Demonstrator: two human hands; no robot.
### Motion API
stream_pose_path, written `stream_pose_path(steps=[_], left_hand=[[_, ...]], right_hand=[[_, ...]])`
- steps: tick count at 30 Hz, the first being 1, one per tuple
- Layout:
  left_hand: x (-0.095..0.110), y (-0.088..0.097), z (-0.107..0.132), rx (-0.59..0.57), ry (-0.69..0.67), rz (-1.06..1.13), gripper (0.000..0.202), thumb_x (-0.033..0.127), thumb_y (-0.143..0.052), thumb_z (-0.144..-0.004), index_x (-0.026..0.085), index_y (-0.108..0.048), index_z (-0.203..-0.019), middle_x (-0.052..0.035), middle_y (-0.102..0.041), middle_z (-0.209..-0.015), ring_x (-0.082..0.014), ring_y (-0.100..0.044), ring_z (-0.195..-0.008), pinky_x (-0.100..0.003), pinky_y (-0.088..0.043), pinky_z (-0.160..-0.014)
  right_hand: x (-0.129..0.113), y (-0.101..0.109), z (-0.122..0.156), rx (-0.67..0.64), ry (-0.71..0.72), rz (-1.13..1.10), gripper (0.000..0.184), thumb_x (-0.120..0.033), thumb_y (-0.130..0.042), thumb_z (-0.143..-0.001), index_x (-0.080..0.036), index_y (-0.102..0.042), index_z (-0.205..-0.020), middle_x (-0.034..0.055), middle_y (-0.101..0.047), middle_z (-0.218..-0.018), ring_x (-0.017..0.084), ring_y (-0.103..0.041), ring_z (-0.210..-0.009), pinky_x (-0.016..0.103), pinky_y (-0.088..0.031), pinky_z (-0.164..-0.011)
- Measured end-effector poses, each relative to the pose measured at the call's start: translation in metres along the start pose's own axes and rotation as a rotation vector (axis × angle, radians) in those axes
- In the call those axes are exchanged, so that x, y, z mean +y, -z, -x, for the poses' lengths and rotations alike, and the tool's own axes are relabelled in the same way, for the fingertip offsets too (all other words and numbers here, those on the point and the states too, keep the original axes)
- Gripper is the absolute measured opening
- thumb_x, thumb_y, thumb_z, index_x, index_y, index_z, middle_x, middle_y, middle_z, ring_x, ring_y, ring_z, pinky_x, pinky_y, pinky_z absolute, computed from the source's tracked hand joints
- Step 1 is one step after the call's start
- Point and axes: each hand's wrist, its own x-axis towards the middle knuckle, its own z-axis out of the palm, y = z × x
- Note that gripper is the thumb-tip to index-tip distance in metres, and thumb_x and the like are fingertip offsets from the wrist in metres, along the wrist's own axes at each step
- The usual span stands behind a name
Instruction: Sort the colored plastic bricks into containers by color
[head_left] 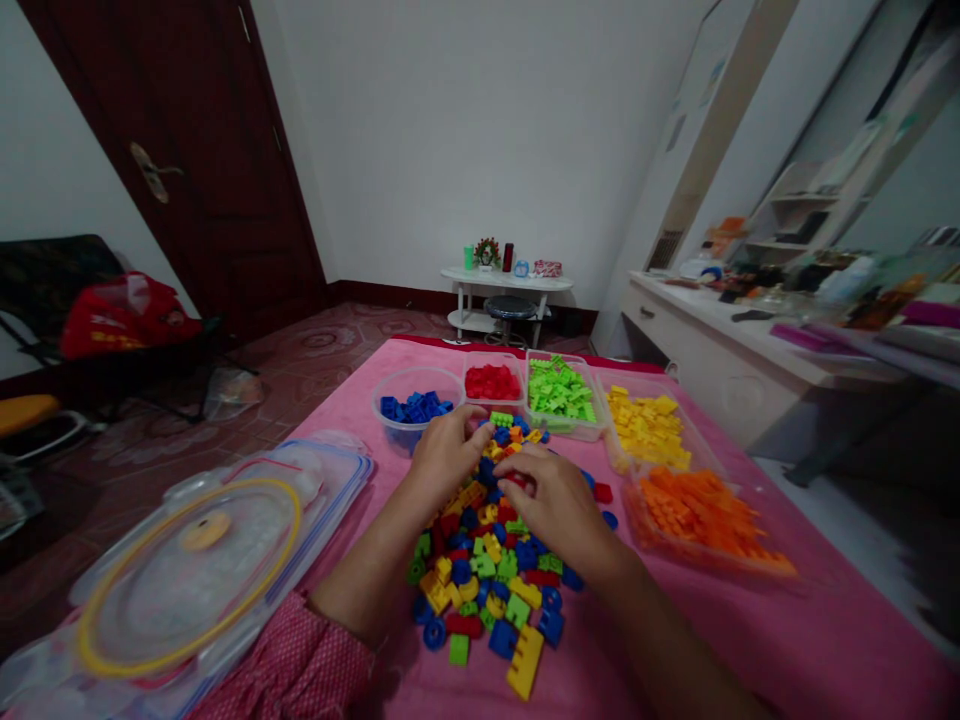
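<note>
A mixed pile of plastic building bricks (484, 565) in red, blue, green, yellow and orange lies across the pink cloth. Over the far left part of the pile is my left hand (448, 448), its thumb and fingers bent but apart, close to the tub of blue bricks (417, 408). My right hand (556, 495) reaches into the middle of the pile with curled fingers. A bit of red brick (517, 481) shows between its thumb and fingers; the rest of it is hidden.
Beyond the pile stand clear boxes of red bricks (492, 382), green bricks (561, 390), yellow bricks (649, 428) and orange bricks (701, 515). Stacked clear lids (255, 540) lie at the left on the pink cloth (360, 420). A white dresser (720, 345) flanks the right side.
</note>
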Motion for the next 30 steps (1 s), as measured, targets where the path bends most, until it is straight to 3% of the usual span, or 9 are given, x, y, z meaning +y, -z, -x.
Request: stream_pose_path(steps=[4, 7, 13, 20, 24, 27, 30], left_hand=[[-0.001, 0.003, -0.001, -0.004, -0.032, 0.028, 0.031, 0.034, -0.05, -0.082, 0.018, -0.067, -0.101, -0.003, -0.067, -0.074, -0.0149, -0.059, -0.068, -0.023, -0.04, -0.061], [-0.002, 0.003, -0.001, -0.016, -0.031, 0.039, 0.029, 0.033, -0.05, -0.082, 0.018, -0.068, -0.097, -0.0025, -0.067, -0.072, -0.0144, -0.059, -0.066, -0.023, -0.04, -0.06], [-0.004, -0.001, -0.002, -0.044, -0.028, 0.023, 0.028, 0.034, -0.051, -0.081, 0.019, -0.07, -0.094, -0.0033, -0.068, -0.075, -0.0145, -0.06, -0.067, -0.023, -0.042, -0.062], [-0.005, -0.005, -0.002, -0.071, -0.023, 0.005, 0.028, 0.032, -0.051, -0.08, 0.018, -0.07, -0.095, -0.0043, -0.069, -0.079, -0.0151, -0.061, -0.071, -0.023, -0.042, -0.063], [-0.006, -0.005, -0.003, -0.069, -0.033, 0.072, 0.029, 0.034, -0.051, -0.081, 0.016, -0.07, -0.093, -0.0051, -0.069, -0.08, -0.016, -0.061, -0.073, -0.024, -0.044, -0.066], [-0.002, -0.007, -0.002, -0.122, -0.02, 0.273, 0.038, 0.045, -0.047, -0.083, 0.015, -0.068, -0.096, -0.0057, -0.068, -0.084, -0.016, -0.061, -0.073, -0.023, -0.046, -0.063], [0.008, -0.009, 0.002, -0.311, 0.14, 0.605, 0.054, 0.059, -0.041, -0.082, 0.016, -0.061, -0.108, -0.007, -0.065, -0.091, -0.0139, -0.061, -0.065, -0.023, -0.047, -0.053]], right_hand=[[-0.026, -0.018, 0.01, -0.163, 0.202, 0.127, 0.017, -0.021, -0.052, -0.086, -0.024, -0.068, -0.09, 0.0025, -0.059, -0.087, 0.015, -0.054, -0.08, 0.024, -0.037, -0.065], [-0.034, -0.028, 0.015, -0.239, 0.312, 0.232, 0.022, -0.022, -0.051, -0.088, -0.027, -0.065, -0.103, 0.004, -0.059, -0.091, 0.018, -0.053, -0.09, 0.026, -0.036, -0.067], [-0.033, -0.036, 0.015, -0.28, 0.26, 0.312, 0.024, -0.014, -0.049, -0.087, -0.026, -0.062, -0.104, 0.0045, -0.061, -0.09, 0.019, -0.056, -0.085, 0.028, -0.038, -0.067], [-0.035, -0.039, 0.011, -0.248, 0.133, 0.324, 0.019, -0.012, -0.048, -0.082, -0.017, -0.062, -0.094, 0.008, -0.065, -0.088, 0.021, -0.06, -0.086, 0.03, -0.04, -0.071], [-0.019, -0.023, 0.006, -0.088, 0.02, 0.198, 0.023, -0.021, -0.053, -0.081, -0.021, -0.057, -0.103, 0.0044, -0.065, -0.095, 0.019, -0.061, -0.085, 0.027, -0.038, -0.07], [-0.006, -0.005, 0.001, 0.051, -0.069, 0.127, 0.024, -0.026, -0.055, -0.081, -0.024, -0.056, -0.105, 0.0011, -0.065, -0.088, 0.016, -0.06, -0.077, 0.025, -0.036, -0.065], [0.0, 0.007, -0.005, 0.109, -0.104, 0.064, 0.025, -0.026, -0.056, -0.079, -0.023, -0.058, -0.104, -0.0005, -0.062, -0.074, 0.015, -0.057, -0.068, 0.023, -0.035, -0.06]])
